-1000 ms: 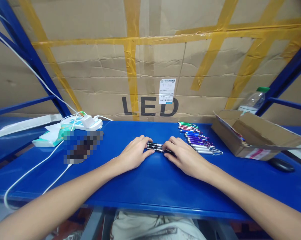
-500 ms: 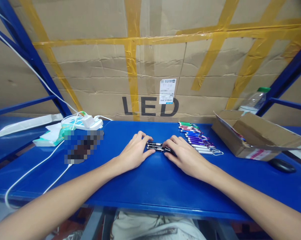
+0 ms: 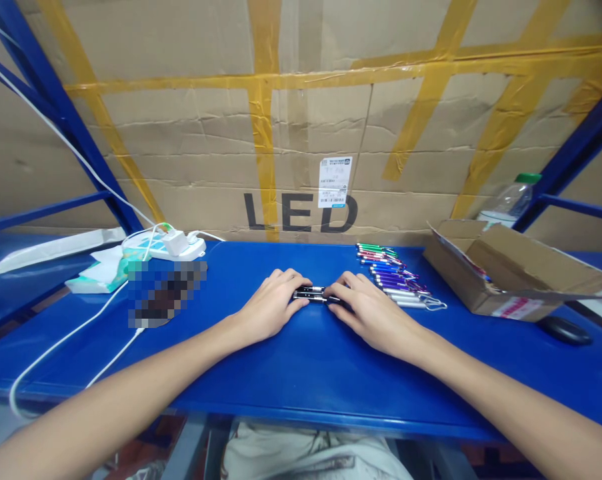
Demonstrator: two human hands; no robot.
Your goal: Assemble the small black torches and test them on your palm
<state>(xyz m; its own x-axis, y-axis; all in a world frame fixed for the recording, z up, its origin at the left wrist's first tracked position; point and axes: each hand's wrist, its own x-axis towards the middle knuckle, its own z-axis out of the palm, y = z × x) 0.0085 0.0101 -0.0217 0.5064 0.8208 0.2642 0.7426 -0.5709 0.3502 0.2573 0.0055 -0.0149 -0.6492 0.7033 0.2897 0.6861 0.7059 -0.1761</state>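
Several slim black pens (image 3: 311, 294) with silver bands lie side by side on the blue table (image 3: 301, 373). My left hand (image 3: 273, 303) is closed around their left ends, thumb on the near side and fingers on the far side. The right ends are pinched by my right hand (image 3: 368, 310), whose fingers partly cover them. Just beyond my right hand is a row of coloured pens (image 3: 391, 275) in green, red, blue, purple and silver, with small clips at their right ends. My right hand hides part of the row's near side.
An open cardboard box (image 3: 481, 283) stands at the right, with a black mouse (image 3: 565, 330) beside it and a green-capped bottle (image 3: 515, 200) behind. On the left are a power strip (image 3: 188, 248), white cables, a tissue pack (image 3: 98, 273) and a blurred-out object (image 3: 168, 293). A large carton (image 3: 205, 153) backs the table.
My left fingers have drawn in slightly over the left ends of the black pens. My right hand has barely moved, and the other things stay where they were.
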